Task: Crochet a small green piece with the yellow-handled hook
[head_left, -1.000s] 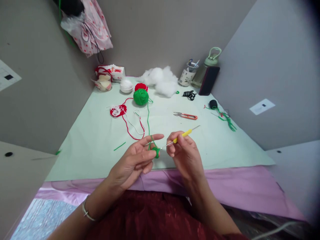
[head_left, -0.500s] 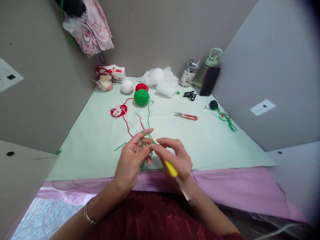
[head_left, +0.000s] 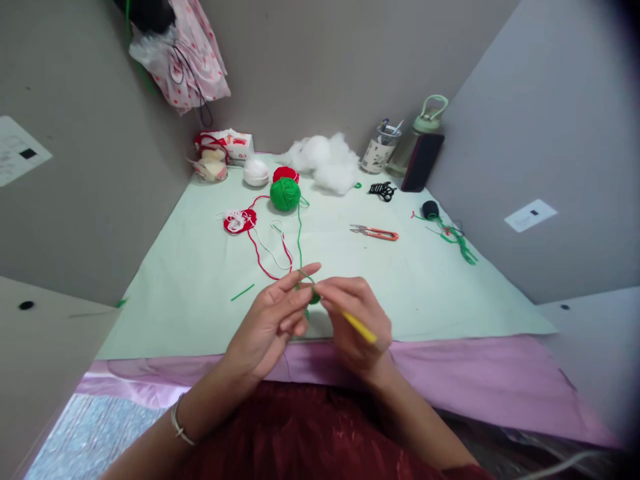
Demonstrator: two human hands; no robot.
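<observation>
My left hand [head_left: 273, 317] is closed on a small piece of green crochet [head_left: 314, 296], with green yarn looped over its raised index finger. Between the fingers of my right hand [head_left: 360, 320] is a crochet hook with a yellow handle [head_left: 361, 328]; its tip is hidden at the green piece. The fingertips of both hands nearly meet there. From the left hand a green strand [head_left: 299, 233] runs back to a green yarn ball [head_left: 285, 194]. A red crocheted piece [head_left: 233, 225] with white yarn heaped on it lies to the left, trailing red and white strands.
Thread snips with orange handles [head_left: 383, 235] lie right of centre. White stuffing [head_left: 323, 160], a black claw clip [head_left: 383, 191], a pen cup [head_left: 379, 155], a bottle [head_left: 403, 150] and a phone [head_left: 423, 163] stand or lie at the back. Grey partitions [head_left: 540, 133] enclose the table.
Both hands have drawn together at the green piece, which now shows between the fingertips. The hook has swung, its handle now pointing more to the right. The view has shifted slightly.
</observation>
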